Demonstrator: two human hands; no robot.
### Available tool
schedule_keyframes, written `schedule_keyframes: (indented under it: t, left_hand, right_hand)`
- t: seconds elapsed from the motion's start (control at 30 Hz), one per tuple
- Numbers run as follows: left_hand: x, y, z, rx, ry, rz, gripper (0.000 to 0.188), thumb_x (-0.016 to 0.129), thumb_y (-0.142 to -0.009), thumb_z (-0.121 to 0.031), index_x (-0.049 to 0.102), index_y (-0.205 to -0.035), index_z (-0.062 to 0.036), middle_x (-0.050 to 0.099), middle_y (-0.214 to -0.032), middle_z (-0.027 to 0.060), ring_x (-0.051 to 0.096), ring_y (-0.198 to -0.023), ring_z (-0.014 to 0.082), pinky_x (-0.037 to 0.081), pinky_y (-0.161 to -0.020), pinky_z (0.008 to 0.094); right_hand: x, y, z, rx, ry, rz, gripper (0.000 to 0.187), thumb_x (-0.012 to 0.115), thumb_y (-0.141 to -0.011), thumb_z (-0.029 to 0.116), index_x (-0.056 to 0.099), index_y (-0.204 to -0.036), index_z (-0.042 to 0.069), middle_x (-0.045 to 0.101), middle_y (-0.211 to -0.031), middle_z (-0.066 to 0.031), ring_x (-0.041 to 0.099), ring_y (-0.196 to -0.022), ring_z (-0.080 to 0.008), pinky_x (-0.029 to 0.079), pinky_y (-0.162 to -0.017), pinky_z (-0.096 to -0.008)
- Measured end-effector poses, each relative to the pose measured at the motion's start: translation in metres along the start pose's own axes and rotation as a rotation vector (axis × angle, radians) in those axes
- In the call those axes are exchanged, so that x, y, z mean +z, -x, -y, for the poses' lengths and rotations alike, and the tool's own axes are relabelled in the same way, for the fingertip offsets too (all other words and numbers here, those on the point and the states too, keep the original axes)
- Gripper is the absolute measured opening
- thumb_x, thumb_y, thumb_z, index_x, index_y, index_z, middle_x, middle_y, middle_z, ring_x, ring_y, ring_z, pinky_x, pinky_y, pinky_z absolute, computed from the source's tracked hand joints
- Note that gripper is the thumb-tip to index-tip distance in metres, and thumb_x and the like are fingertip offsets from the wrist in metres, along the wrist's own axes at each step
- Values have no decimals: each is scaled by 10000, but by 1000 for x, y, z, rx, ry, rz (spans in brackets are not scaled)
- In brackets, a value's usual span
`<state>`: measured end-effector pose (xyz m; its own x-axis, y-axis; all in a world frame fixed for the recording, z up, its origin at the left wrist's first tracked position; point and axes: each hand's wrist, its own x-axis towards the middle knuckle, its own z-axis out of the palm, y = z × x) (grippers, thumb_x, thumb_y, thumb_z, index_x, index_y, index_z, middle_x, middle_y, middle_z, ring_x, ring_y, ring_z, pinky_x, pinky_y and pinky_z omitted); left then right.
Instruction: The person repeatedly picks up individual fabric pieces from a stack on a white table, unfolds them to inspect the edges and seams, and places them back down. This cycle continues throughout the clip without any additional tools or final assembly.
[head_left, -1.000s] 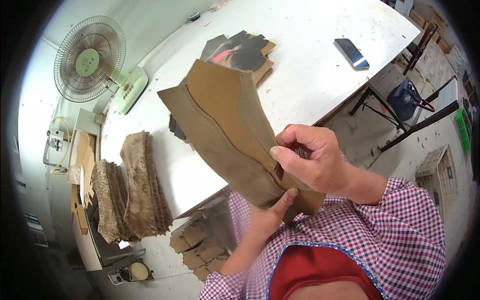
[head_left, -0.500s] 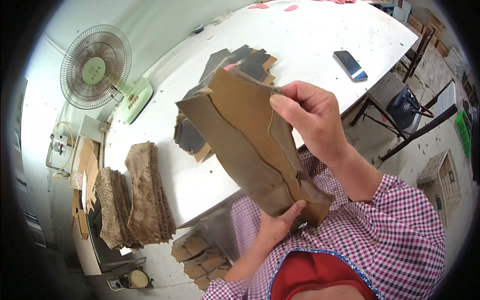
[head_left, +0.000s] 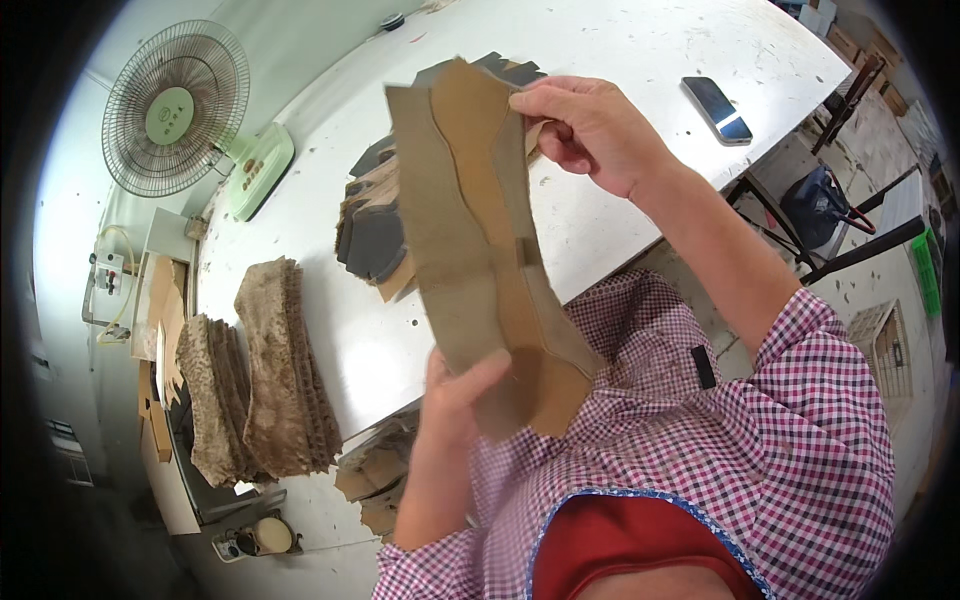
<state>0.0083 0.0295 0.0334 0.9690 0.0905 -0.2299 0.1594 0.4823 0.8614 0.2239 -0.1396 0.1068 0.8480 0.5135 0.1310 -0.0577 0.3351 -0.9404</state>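
A long leather piece [head_left: 440,230], olive-brown with a wavy tan panel down its middle, is held up in front of me, slightly tilted. My right hand [head_left: 600,130] pinches its upper right edge between thumb and fingers. Low on its left edge, my left hand [head_left: 455,395] grips it, thumb on the face and fingers hidden behind; this hand is somewhat blurred. Behind the piece, a loose pile of dark grey and tan cut pieces [head_left: 372,240] lies on the white table [head_left: 600,220], partly covered by what I hold.
Two stacks of brown, fur-like strips [head_left: 285,370] stand at the table's left edge. A green fan [head_left: 170,115] is at the far left, a phone [head_left: 716,110] at the right. Beyond the table are a chair with a dark bag [head_left: 815,210]. More cut pieces [head_left: 375,470] lie below the table edge.
The leather piece has swung more upright, and its lower part lies flatter. My left hand has shifted leftward from its bottom end to the lower left edge. My right hand has risen slightly.
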Motion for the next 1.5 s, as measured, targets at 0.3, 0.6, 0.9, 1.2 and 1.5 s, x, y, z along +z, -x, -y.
schedule_keyframes:
  t: [0.3, 0.6, 0.9, 1.2, 1.5]
  left_hand:
    - [-37, -38, -11, 728, -1602, -206, 461, 696, -779, -50, 556, -1216, -8, 598, -1161, 227, 608, -1016, 400, 513, -837, 438]
    - [-22, -49, 53, 533, -1577, -150, 463, 676, -858, -323, 594, -1207, -31, 590, -1217, 210, 545, -1129, 401, 422, -951, 490]
    - [-70, -9, 32, 228, -348, -137, 598, 676, -818, -101, 424, -1338, 51, 556, -1256, 130, 543, -1174, 247, 456, -978, 397]
    - [-105, -46, -19, 110, -591, -486, 188, 681, -908, -166, 626, -843, 1, 596, -724, -6, 511, -664, 78, 428, -616, 230]
    - [-96, -49, 6, 538, -1326, -624, 164, 684, -860, -67, 539, -811, -9, 538, -782, 83, 513, -664, 197, 445, -640, 321]
  right_hand:
    - [-66, -42, -30, 373, -342, 472, 514, 352, -1010, 364, 660, -956, -43, 679, -997, -157, 666, -931, -235, 516, -903, -353]
    - [-7, 18, -76, -255, 1561, 561, 267, 621, -833, 218, 656, -990, 4, 658, -1058, -168, 617, -958, -332, 490, -856, -419]
    - [0, 63, -121, -363, 1317, 663, 392, 458, -987, 223, 528, -1323, 35, 418, -1456, -152, 324, -1399, -287, 190, -1182, -431]
    - [4, 65, -111, -238, 1285, 694, 446, 451, -1000, 363, 531, -1364, 117, 360, -1516, -108, 235, -1446, -257, 107, -1204, -421]
    - [4, 69, -109, -249, 1309, 684, 493, 524, -962, 417, 536, -1360, 125, 367, -1513, -104, 247, -1442, -264, 124, -1202, -434]
